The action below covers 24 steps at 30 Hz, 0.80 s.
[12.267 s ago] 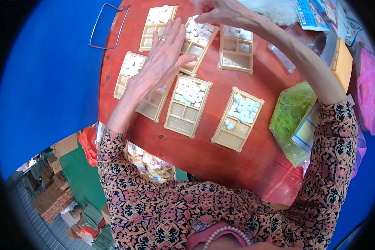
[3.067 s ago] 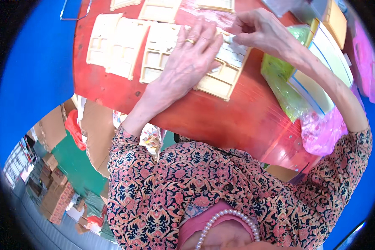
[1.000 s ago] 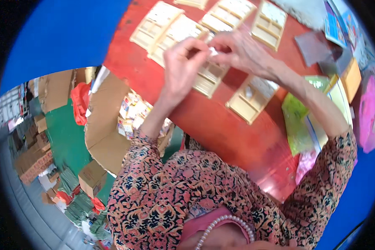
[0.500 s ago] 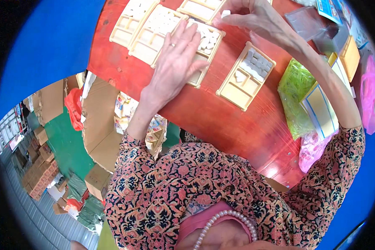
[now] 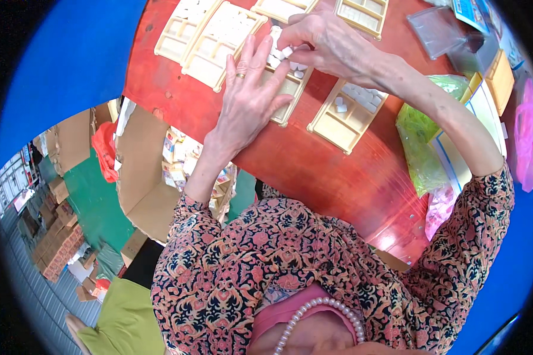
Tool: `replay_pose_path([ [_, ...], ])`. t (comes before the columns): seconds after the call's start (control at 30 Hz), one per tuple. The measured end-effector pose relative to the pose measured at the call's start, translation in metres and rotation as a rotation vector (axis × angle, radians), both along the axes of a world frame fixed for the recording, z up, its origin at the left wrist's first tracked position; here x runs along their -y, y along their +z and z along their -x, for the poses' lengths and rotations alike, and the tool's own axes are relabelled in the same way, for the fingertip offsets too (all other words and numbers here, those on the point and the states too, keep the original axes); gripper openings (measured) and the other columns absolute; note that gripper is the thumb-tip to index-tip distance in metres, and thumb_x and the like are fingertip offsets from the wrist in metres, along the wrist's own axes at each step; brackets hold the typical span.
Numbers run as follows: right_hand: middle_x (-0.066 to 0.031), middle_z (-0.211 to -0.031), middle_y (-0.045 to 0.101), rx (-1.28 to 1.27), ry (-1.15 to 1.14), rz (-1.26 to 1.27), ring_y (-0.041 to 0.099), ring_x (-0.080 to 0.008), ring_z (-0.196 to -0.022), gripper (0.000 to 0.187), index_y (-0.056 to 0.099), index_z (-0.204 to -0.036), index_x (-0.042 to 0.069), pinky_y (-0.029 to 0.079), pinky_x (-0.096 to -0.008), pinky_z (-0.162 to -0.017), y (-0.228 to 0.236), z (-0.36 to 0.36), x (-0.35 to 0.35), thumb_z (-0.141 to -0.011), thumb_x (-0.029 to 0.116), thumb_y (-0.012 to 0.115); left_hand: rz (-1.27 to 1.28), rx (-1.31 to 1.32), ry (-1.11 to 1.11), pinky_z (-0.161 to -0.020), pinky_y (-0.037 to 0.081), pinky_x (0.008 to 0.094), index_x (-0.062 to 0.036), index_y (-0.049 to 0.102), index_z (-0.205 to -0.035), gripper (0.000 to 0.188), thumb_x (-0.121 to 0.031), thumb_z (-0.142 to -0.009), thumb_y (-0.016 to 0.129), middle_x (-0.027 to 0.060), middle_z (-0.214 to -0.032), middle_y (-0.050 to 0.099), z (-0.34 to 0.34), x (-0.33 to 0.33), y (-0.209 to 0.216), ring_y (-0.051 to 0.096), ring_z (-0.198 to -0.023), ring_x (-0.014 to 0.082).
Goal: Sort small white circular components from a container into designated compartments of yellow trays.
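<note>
My right hand (image 5: pixel 337 50) pinches a small white block (image 5: pixel 287 52) between thumb and fingertips, just above a cream compartmented tray (image 5: pixel 289 109). On the left side of that same tray lies my left hand (image 5: pixel 249 100), palm down with its fingers stretched out, a ring on one of them. More white blocks fill the tray's far part, partly hidden by both hands. Below my right wrist, another cream tray (image 5: pixel 331 131) holds several white blocks in its far compartment and a few in a smaller one.
Two trays with white pieces, one a cream tray (image 5: pixel 204 58), stand at the left of the red table (image 5: pixel 314 171). At the far right are an emptier tray (image 5: pixel 364 15), a clear plastic box (image 5: pixel 435 32) and a green bag (image 5: pixel 417 142). A cardboard box (image 5: pixel 142 154) stands beside the table.
My right hand has come nearer and left with a white block, from the far trays to the tray under my left hand. A person's lime-green clothing has appeared at lower left.
</note>
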State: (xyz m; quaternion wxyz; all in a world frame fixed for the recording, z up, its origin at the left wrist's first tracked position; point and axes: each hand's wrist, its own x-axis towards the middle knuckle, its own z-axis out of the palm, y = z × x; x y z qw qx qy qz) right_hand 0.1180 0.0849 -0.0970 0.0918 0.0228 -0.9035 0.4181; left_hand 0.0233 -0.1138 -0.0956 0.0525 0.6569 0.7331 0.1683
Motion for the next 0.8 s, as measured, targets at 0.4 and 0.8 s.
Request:
replay_pose_path([
  [0.4, -0.016, -0.097, 0.062, -0.048, -0.002, -0.053, 0.061, -0.0349, -0.092, 0.009, 0.062, -0.088, -0.002, 0.049, -0.0418, -0.08, 0.005, -0.003, 0.008, -0.082, 0.005, 0.063, -0.14, 0.056, 0.022, -0.108, 0.033, 0.049, -0.0018, 0.065, -0.111, 0.032, -0.009, -0.08, 0.07, 0.0181, -0.139, 0.047, 0.01, 0.004, -0.007, 0.034, -0.136, 0.0393],
  [0.8, -0.0118, -0.087, 0.059, -0.094, 0.051, -0.352, 0.062, -0.0301, -0.082, 0.009, 0.061, -0.081, 0.0, 0.05, -0.0391, -0.072, 0.004, -0.001, -0.002, -0.077, 0.007, 0.061, -0.268, 0.113, -0.018, -0.102, 0.042, 0.0453, 0.0028, 0.064, -0.11, 0.031, -0.005, -0.081, 0.068, 0.02, -0.131, 0.053, 0.007, -0.011, -0.013, 0.04, -0.131, 0.0407],
])
